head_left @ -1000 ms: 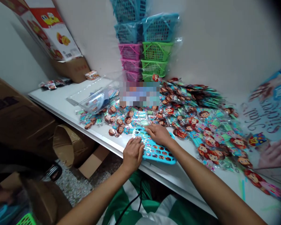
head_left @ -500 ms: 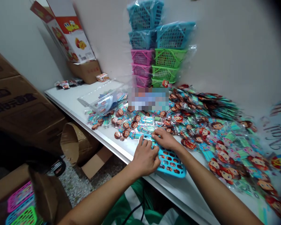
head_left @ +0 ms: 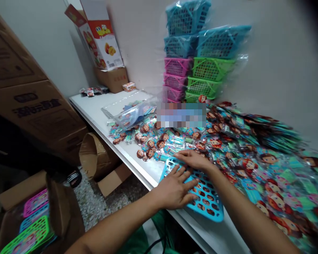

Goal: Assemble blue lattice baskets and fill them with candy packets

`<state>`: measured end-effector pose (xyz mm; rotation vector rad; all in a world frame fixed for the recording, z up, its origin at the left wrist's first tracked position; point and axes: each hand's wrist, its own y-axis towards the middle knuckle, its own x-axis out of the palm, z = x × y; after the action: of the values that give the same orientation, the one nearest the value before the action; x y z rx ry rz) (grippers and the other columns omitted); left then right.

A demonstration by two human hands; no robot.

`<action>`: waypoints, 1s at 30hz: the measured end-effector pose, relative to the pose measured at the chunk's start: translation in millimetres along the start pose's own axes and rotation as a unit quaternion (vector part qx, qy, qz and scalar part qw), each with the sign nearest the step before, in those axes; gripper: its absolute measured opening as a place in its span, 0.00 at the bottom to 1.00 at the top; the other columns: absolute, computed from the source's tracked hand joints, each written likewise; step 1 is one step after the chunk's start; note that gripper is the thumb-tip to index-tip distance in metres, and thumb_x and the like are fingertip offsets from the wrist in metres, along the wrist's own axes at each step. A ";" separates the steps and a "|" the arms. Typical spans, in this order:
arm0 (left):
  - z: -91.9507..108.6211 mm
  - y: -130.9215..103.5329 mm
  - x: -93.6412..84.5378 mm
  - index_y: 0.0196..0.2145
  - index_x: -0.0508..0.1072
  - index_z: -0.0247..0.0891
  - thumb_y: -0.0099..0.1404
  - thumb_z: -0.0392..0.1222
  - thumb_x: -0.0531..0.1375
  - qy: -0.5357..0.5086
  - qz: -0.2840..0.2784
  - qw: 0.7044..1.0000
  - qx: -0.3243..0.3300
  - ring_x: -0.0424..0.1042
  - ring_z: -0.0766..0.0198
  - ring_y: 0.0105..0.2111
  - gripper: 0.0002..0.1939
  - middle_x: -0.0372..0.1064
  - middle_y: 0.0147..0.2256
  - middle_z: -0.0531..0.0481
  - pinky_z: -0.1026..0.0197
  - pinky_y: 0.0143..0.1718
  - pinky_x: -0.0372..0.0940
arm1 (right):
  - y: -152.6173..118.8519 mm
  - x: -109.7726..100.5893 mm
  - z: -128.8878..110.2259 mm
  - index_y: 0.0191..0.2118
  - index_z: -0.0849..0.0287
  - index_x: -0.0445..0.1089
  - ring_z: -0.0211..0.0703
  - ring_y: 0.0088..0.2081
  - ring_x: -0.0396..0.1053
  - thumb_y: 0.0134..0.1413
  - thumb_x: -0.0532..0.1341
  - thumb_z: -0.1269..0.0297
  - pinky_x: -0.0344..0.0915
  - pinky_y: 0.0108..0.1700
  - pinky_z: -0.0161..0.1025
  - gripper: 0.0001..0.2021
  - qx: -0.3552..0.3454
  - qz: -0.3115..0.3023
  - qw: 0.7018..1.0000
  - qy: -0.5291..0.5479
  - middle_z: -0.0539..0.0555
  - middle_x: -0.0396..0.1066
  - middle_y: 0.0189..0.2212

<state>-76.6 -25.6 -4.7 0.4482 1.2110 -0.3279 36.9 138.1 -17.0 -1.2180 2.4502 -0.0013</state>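
Observation:
A light-blue plastic basket (head_left: 210,201) lies at the table's front edge, its top face pierced with oval holes. Through the holes, printed faces show. My left hand (head_left: 176,187) rests flat on this face with its fingers spread. At the basket's far edge, my right hand (head_left: 192,159) holds the rim with its fingers bent and close together; the thumb is hidden. Just beyond lie clear packets (head_left: 161,143) with cartoon heads and blue-green parts, heaped loosely across the table.
Pink, green and blue baskets (head_left: 208,68) in clear wrap stand stacked against the wall. A clear plastic tray (head_left: 116,106) sits farther left on the white table (head_left: 88,104). An open carton (head_left: 60,201) with coloured perforated pieces is at lower left. More cartons (head_left: 39,109) stand behind it.
My left hand has opened from bent fingers at the basket's edge to a flat spread across its top. My right hand stays at the far edge. The view has shifted left.

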 end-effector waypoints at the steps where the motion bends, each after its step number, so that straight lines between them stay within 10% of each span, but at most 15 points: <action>1: 1.1 -0.1 -1.7 0.60 0.58 0.42 0.68 0.57 0.44 0.006 0.004 1.000 -0.001 0.52 0.49 0.62 0.28 0.54 0.61 0.40 0.44 0.62 0.44 | 4.0 4.9 -3.3 0.29 0.62 0.74 0.40 0.28 0.65 0.46 0.62 0.45 0.62 0.32 0.36 0.21 -0.004 -0.014 1.000 -0.003 0.49 0.69 0.23; 13: 1.2 -3.8 -4.6 0.61 0.57 0.41 0.67 0.59 0.46 0.039 0.029 0.999 0.001 0.50 0.54 0.63 0.30 0.55 0.61 0.43 0.46 0.63 0.43 | 24.9 25.3 2.1 0.20 0.57 0.58 0.37 0.24 0.53 0.53 0.54 0.47 0.53 0.26 0.35 0.20 -0.065 -0.009 0.992 -0.110 0.46 0.55 0.18; 22: -3.1 -2.1 -7.8 0.62 0.55 0.43 0.68 0.58 0.45 -0.016 0.020 1.000 -0.006 0.47 0.52 0.64 0.30 0.51 0.64 0.43 0.43 0.63 0.42 | 25.9 16.3 0.7 0.27 0.59 0.66 0.35 0.24 0.55 0.52 0.56 0.44 0.55 0.28 0.33 0.20 -0.017 -0.096 0.994 -0.046 0.44 0.58 0.20; 30: -4.7 0.9 -1.1 0.60 0.60 0.53 0.61 0.68 0.48 -0.015 0.024 1.000 -0.003 0.50 0.48 0.63 0.33 0.56 0.61 0.46 0.38 0.61 0.44 | 15.2 16.7 -2.1 0.30 0.59 0.70 0.39 0.30 0.63 0.49 0.60 0.45 0.61 0.33 0.35 0.19 -0.002 0.100 0.995 -0.024 0.49 0.68 0.26</action>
<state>-80.4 -22.4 -4.8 0.4644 1.1703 -0.2885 15.5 134.4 -23.7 -0.9568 2.5201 0.0875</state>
